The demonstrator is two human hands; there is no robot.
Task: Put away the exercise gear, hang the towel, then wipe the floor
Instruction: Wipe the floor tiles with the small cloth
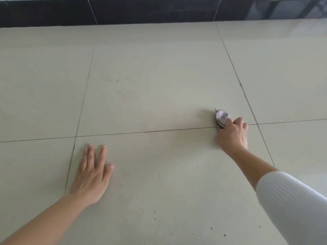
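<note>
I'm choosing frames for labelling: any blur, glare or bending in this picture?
Head view: the cloth in the right hand is smeared and soft; the left hand is sharper; window glare brightens the floor at top right; tile joints bow outward, wide-angle distortion.

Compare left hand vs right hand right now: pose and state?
The left hand lies flat and open on the floor, fingers spread, holding nothing; the right hand is closed around a small wadded cloth. The left hand sits near the person; the right hand reaches farther out, by a tile joint. The left forearm is bare; the right has a white ribbed sleeve. Both are down at the floor.
</note>
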